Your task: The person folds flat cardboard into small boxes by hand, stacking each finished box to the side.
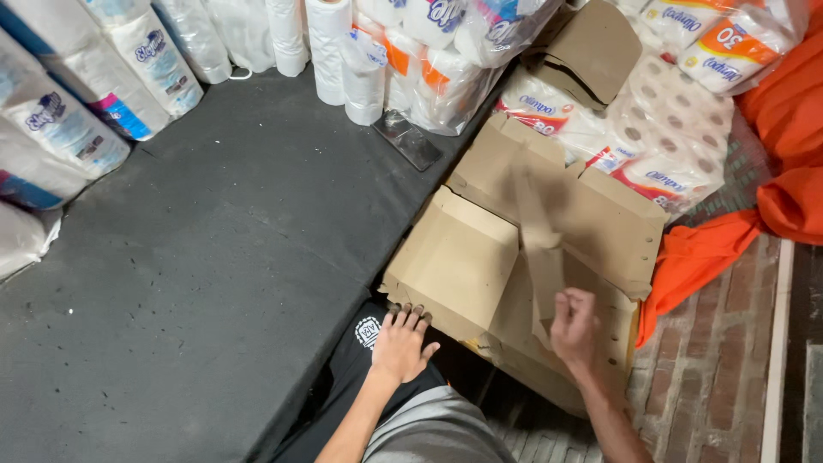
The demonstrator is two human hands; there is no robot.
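A brown cardboard box (480, 257) with opened flaps leans against the edge of a dark grey mat (214, 257). My right hand (574, 324) is closed on a long cardboard strip (536, 231) that rises from the box's middle. My left hand (401, 341) rests with spread fingers on the lower edge of the box's left flap, beside my black-clad knee (360, 360).
Wrapped packs of toilet paper rolls (69, 103) line the mat's left and far sides, with more packs (660, 129) behind the box. A dark flat phone-like object (408, 139) lies on the mat. Orange cloth (780, 171) is at right over a brick floor (711, 369).
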